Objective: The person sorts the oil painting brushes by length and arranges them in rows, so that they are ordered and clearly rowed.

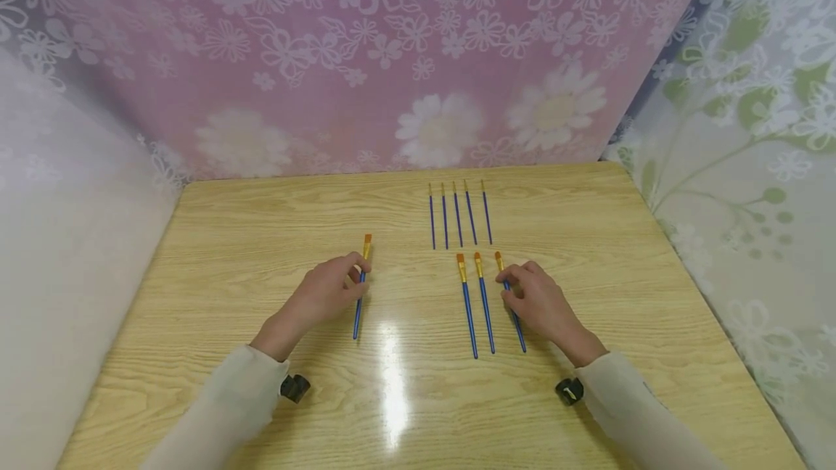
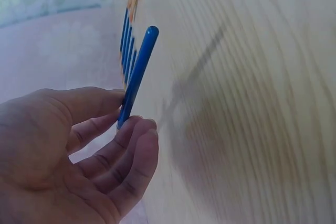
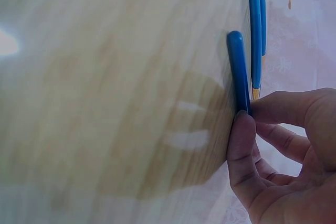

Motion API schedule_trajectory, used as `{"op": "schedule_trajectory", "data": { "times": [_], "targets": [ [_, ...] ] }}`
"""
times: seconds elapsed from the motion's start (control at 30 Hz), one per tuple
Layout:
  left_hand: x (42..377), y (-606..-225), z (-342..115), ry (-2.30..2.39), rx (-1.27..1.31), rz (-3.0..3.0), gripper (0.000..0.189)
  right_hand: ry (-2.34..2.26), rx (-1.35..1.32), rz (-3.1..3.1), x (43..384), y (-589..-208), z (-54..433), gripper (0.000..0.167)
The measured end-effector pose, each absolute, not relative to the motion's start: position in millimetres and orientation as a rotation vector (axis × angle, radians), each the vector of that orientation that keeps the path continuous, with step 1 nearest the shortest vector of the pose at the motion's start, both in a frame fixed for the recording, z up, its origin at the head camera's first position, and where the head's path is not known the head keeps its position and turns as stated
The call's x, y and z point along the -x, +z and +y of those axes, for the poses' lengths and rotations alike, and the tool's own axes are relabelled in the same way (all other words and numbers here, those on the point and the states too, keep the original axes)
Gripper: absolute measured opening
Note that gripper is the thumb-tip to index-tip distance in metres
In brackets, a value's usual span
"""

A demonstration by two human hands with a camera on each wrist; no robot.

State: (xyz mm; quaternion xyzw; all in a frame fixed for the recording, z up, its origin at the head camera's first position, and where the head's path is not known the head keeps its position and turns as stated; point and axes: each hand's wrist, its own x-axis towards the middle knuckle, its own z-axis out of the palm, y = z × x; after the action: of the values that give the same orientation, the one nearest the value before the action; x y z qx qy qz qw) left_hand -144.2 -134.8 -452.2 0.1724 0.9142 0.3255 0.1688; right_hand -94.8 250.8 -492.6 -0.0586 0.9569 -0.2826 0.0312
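Observation:
My left hand (image 1: 329,285) pinches a flat paintbrush (image 1: 358,310) with a blue handle, gold ferrule and orange bristles that point away from me. In the left wrist view the blue handle (image 2: 139,72) is raised off the tabletop, and its shadow falls apart from it. On the right side, thumb and fingers of my right hand (image 1: 538,299) pinch another blue paintbrush (image 1: 518,326) near its ferrule. Its handle (image 3: 239,66) lies against or very close to the wood in the right wrist view; the fingers partly hide this brush.
Two more blue paintbrushes, one flat (image 1: 469,318) and one beside it (image 1: 486,314), lie left of my right hand. Behind them several thin paintbrushes (image 1: 458,220) form a row. Flowered cloth (image 1: 339,114) hangs behind the wooden table (image 1: 261,223), with more cloth at both sides.

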Motion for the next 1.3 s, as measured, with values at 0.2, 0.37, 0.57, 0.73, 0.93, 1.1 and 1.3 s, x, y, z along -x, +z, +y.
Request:
{"op": "schedule_trajectory", "data": {
  "times": [0.2,0.37,0.57,0.73,0.93,1.1,1.3],
  "targets": [
    [143,-456,-111,0.923,-0.507,2.586,0.028,-0.869,0.183,2.951,96,-493,250,0.022],
    [141,-462,-94,0.938,-0.546,2.582,0.025,-0.867,0.173,2.951,96,-493,250,0.022],
    [137,-468,-77,0.961,-0.598,2.574,0.024,-0.870,0.167,2.948,95,-494,251,0.022],
    [135,-468,-62,0.950,-0.646,2.574,0.024,-0.866,0.170,2.951,96,-495,252,0.021],
    [133,-466,-43,0.932,-0.688,2.572,0.027,-0.877,0.172,2.952,97,-495,254,0.020],
    [130,-467,-26,0.871,-0.734,2.588,0.028,-0.884,0.172,2.948,96,-496,254,0.020],
    [127,-472,-10,0.820,-0.766,2.628,0.026,-0.885,0.184,2.954,96,-496,253,0.020]
  ]
}}
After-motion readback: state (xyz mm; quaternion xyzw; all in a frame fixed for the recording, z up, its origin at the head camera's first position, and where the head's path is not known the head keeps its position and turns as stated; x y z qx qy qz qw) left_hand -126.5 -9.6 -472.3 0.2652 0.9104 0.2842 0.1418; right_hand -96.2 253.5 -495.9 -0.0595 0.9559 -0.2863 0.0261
